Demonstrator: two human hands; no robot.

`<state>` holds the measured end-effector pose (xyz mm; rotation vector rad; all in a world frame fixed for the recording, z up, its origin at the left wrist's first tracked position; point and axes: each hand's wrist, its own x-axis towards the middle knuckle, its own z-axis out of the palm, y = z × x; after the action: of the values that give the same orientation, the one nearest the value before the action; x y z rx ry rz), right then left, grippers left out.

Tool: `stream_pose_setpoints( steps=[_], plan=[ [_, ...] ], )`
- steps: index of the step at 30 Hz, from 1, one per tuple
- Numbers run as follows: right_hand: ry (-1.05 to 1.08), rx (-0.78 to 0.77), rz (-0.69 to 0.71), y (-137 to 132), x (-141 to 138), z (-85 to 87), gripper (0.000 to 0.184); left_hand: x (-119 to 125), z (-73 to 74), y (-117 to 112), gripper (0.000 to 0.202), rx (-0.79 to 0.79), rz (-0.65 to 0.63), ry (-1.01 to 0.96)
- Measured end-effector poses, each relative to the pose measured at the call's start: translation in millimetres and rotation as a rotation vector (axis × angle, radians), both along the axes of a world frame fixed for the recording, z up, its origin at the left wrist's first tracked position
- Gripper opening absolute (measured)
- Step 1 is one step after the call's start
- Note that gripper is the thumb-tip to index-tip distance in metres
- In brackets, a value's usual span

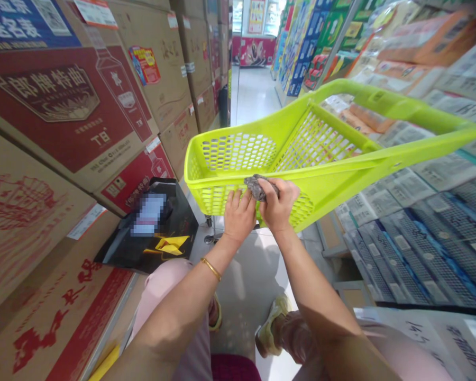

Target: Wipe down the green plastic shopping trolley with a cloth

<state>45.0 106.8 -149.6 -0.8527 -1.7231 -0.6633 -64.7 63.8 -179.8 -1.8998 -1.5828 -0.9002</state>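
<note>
A bright yellow-green shopping basket (333, 182) with perforated sides and a long handle stands tilted in front of me; no goods show inside. My right hand (280, 206) is closed around a crumpled grey cloth (254, 186) and presses it on the basket's near rim. Close beside it, my left hand (240, 217) lies with fingers stretched out against the perforated near side, its fingertips just below the rim. Part of the cloth is hidden under the right fingers.
Stacked cardboard cartons (51, 100) wall in the left side. A black box (174, 211) with a blurred phone-like screen (148, 214) lies on a carton there. Packaged goods (412, 238) fill the right shelves. A tiled aisle floor (257, 100) runs ahead between them.
</note>
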Motion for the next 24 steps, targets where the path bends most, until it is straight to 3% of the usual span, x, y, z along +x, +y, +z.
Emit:
stream_pose_setpoints(
  steps=[5, 9, 14, 19, 22, 24],
  plan=[
    [-0.092, -0.06, -0.065, 5, 0, -17.2, 0.028, -5, 0.1, 3, 0.025, 0.015, -0.014, -0.036],
    [-0.095, -0.148, -0.024, 5, 0, -37.6, 0.029, -14, -1.3, 4, 0.024, -0.024, -0.063, -0.069],
    [-0.088, -0.077, -0.03, 1, 0, -60.3, 0.027, -25, -0.8, 1, 0.03, -0.054, -0.094, -0.133],
    [-0.266, -0.2, -0.019, -11, 2, -84.4, 0.027, -35, 1.3, -1, 0.032, -0.04, -0.11, -0.155],
    [-0.314, -0.202, 0.014, -15, 4, -88.4, 0.024, -41, 2.0, -1, 0.032, -0.019, -0.118, -0.141],
    [-0.275, -0.192, 0.023, -15, 3, -79.8, 0.025, -44, 1.9, 0, 0.032, -0.005, -0.122, -0.142]
  ],
)
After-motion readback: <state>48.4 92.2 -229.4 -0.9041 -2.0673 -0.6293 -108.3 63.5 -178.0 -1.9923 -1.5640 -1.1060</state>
